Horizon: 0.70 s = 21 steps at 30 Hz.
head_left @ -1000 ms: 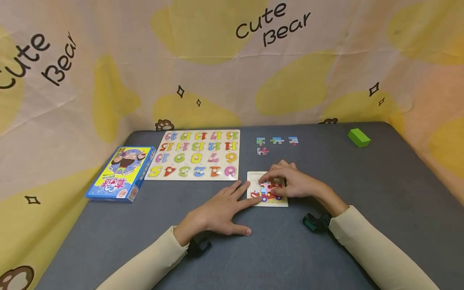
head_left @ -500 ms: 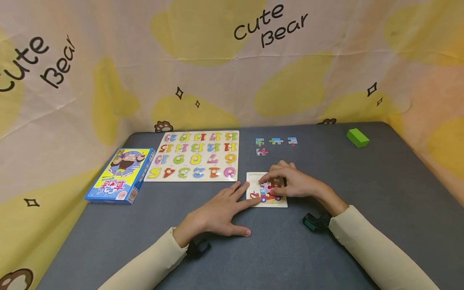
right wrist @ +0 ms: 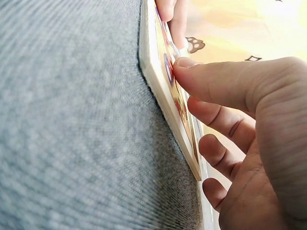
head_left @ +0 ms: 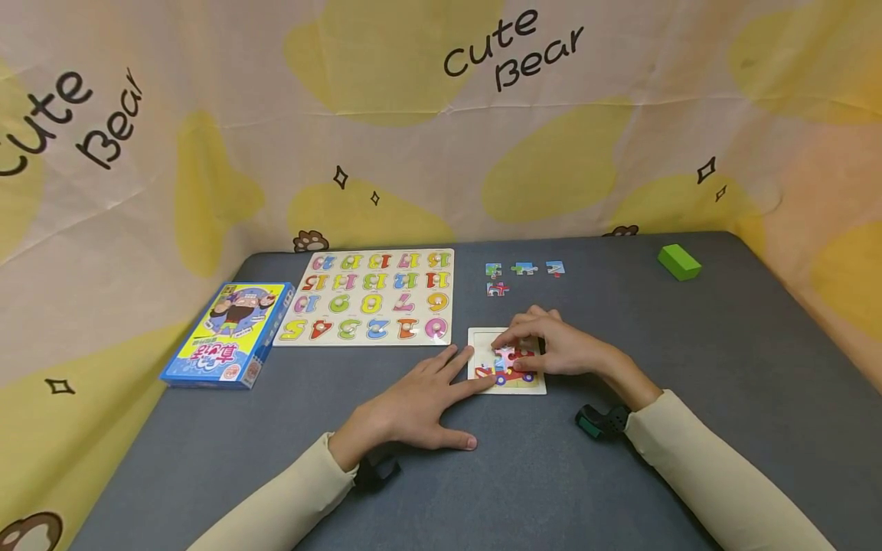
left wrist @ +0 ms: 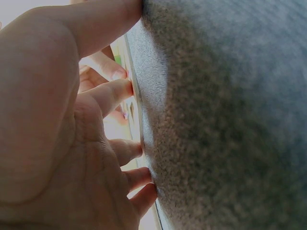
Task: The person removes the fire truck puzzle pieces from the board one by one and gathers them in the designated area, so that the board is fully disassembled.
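A small square jigsaw puzzle tray (head_left: pixel 521 386) with a pale frame and a red car picture lies on the grey table. My left hand (head_left: pixel 423 402) is spread flat, its fingertips on the tray's left side and its thumb on the table. From the right, my right hand (head_left: pixel 565 344) reaches over the tray; its thumb and index finger pinch a pink-and-blue puzzle piece (head_left: pixel 506 357) within the picture. In the right wrist view the thumb (right wrist: pixel 192 76) presses down on the picture while the other fingers curl beside the tray. Part of the picture is hidden under this hand.
Loose puzzle pieces (head_left: pixel 524 268) lie in two short rows behind the tray. A number board (head_left: pixel 365 340) is at the back left, next to a blue and yellow box (head_left: pixel 227 333). A green block (head_left: pixel 680 262) stands at the back right, before a patterned cloth.
Both hands keep their places on the puzzle tray. Only the head view has shifted slightly.
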{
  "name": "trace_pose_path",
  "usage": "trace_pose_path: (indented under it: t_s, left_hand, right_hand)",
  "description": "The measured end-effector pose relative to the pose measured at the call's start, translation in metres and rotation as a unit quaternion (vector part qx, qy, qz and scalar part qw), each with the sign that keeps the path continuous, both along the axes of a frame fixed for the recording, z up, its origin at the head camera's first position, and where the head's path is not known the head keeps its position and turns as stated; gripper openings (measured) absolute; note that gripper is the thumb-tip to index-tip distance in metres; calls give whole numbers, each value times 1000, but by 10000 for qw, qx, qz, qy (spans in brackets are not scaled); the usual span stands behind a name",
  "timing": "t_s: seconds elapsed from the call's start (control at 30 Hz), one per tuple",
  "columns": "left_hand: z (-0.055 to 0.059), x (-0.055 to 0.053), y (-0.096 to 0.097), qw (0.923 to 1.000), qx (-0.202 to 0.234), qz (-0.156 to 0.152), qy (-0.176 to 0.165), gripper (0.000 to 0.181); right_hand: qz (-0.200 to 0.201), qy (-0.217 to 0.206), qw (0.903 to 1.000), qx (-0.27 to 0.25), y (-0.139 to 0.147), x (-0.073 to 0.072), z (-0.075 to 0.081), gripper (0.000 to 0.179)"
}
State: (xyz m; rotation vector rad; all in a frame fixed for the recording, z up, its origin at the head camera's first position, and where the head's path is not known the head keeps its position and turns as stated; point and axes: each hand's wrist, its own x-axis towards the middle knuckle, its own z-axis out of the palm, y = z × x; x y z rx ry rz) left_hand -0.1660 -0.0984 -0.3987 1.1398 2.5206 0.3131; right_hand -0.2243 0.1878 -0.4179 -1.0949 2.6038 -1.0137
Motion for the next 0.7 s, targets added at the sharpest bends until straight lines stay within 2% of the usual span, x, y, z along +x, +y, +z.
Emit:
trace_pose_path:
  t_s: [0.7]
  left_hand:
    - [0, 0, 0, 10000, -8, -12, -24, 82]
  right_hand:
    - [-97, -66, 9996, -242, 6, -2, -2, 35]
